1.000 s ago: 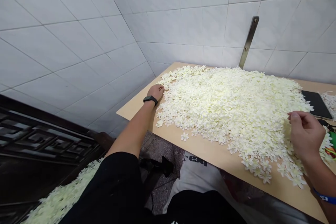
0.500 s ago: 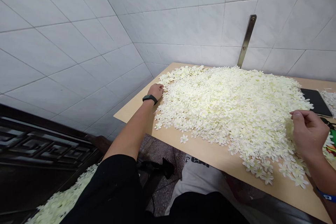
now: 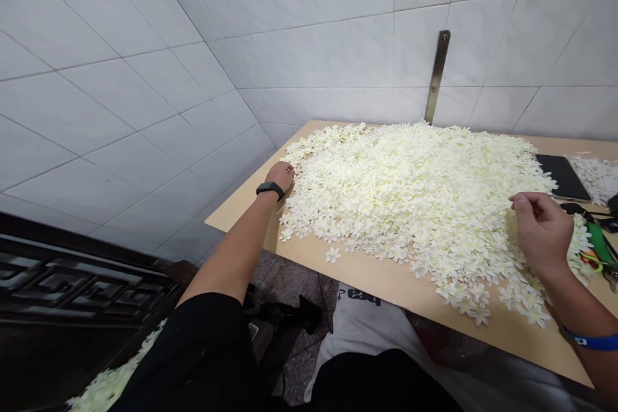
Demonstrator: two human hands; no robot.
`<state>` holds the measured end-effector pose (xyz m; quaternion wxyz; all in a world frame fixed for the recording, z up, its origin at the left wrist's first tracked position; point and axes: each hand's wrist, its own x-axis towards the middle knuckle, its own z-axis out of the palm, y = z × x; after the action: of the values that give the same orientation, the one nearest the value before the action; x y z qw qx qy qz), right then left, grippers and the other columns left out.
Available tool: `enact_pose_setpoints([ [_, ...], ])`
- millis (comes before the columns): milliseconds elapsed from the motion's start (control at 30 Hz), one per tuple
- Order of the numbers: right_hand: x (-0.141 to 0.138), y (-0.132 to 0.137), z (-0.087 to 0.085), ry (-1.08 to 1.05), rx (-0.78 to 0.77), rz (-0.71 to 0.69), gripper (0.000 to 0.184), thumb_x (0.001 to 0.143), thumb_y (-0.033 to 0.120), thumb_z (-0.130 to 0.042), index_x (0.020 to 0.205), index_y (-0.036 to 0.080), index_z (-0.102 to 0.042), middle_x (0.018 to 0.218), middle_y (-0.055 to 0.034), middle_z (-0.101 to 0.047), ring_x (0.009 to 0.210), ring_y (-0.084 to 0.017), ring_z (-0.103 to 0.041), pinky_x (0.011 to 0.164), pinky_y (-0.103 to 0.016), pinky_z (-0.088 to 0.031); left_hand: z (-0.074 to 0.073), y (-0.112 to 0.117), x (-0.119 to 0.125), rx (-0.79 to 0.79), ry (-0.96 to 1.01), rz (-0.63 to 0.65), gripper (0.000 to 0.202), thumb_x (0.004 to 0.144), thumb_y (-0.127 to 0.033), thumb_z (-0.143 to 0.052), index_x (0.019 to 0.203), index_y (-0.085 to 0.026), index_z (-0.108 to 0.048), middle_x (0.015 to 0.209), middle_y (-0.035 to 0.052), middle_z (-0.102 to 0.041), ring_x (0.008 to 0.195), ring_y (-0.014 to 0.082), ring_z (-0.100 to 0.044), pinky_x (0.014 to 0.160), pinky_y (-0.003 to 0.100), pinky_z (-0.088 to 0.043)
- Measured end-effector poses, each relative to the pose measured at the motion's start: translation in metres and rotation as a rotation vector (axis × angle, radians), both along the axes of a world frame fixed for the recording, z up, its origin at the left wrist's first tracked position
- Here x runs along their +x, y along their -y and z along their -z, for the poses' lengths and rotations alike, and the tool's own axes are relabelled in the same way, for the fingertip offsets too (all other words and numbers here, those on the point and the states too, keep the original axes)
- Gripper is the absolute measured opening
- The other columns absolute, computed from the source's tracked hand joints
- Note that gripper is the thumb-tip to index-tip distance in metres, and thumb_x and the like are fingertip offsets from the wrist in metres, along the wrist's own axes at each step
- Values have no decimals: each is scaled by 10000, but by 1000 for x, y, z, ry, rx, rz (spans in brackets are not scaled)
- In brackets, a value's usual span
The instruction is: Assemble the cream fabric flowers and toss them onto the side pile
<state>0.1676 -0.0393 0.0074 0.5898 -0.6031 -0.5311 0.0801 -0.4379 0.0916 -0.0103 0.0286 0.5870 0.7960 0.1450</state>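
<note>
A wide heap of white artificial flower heads (image 3: 410, 193) with pale yellow centres covers much of the tan tabletop (image 3: 371, 267). At its left edge rests my left hand (image 3: 280, 175), its fingers curled in beside the blossoms. Whatever those fingertips hold, if anything, is too small to make out. Over the right side of the heap I hold my right hand (image 3: 543, 230), thumb and forefinger pressed together. Nothing I can name shows in that pinch. One loose flower (image 3: 333, 255) lies apart near the front edge.
A black tablet-like device (image 3: 562, 177) lies right of the heap, near a pile of thin white pieces (image 3: 599, 177). Scissors and a green item (image 3: 599, 244) sit at the far right. A metal bracket (image 3: 438, 76) is fixed to the tiled wall. More flowers (image 3: 116, 376) lie low at left.
My view has turned slightly right, so the table sits further left in the picture and more shows at the right. Both hands keep nearly the same places and poses by the heap.
</note>
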Motion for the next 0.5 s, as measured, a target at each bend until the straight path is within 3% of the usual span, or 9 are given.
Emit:
enact_pose_setpoints([
  [133, -1, 0, 0, -11, 5, -27, 143, 815, 326, -640, 817, 202, -711, 808, -85, -732, 736, -231, -651, 707, -373, -490, -13, 6, 8, -6, -15, 1, 161, 943, -211, -489, 956, -124, -624, 1079, 159, -675, 932, 245, -590, 863, 362, -487],
  [233, -1, 0, 0, -20, 6, -48, 176, 839, 347, -631, 829, 190, -710, 812, -67, -727, 739, -210, -651, 713, -343, -493, -35, 9, 18, 78, -49, 6, 120, 930, -164, -486, 918, -110, -592, 1074, 189, -652, 914, 255, -587, 852, 396, -495],
  [300, -2, 1, 0, -15, 11, -62, 174, 859, 344, -625, 831, 190, -703, 811, -63, -721, 738, -204, -646, 711, -337, -493, -54, 11, 41, 195, -80, 26, 132, 950, -146, -455, 976, -97, -575, 1167, 217, -618, 985, 264, -590, 907, 424, -497],
  [367, -3, 2, -1, 47, 49, -74, 169, 890, 337, -610, 825, 202, -688, 806, -61, -710, 733, -205, -636, 707, -342, -490, -68, 18, 88, 354, -108, 116, 176, 1002, -176, -414, 1090, -115, -554, 1281, 199, -578, 1081, 240, -584, 990, 417, -490],
  [400, -4, 4, -2, 107, 86, -77, 167, 907, 329, -601, 821, 209, -680, 793, -57, -699, 721, -204, -625, 700, -346, -485, -72, 24, 122, 478, -121, 223, 195, 1033, -195, -374, 1119, -141, -540, 1281, 167, -582, 1066, 206, -590, 994, 394, -501],
  [467, -6, 7, -5, 255, 195, -85, 156, 930, 292, -587, 818, 219, -669, 759, -46, -671, 678, -196, -592, 675, -347, -469, -69, 39, 203, 914, -111, 868, 249, 1062, -210, -333, 1141, -138, -559, 1116, 152, -654, 956, 204, -627, 872, 420, -553],
  [500, -7, 8, -6, 319, 248, -107, 138, 934, 263, -584, 834, 219, -669, 754, -41, -663, 662, -190, -580, 665, -343, -465, -64, 48, 247, 944, -129, 1052, 238, 1075, -263, -362, 1184, -182, -558, 1100, 102, -676, 966, 180, -642, 865, 389, -572],
])
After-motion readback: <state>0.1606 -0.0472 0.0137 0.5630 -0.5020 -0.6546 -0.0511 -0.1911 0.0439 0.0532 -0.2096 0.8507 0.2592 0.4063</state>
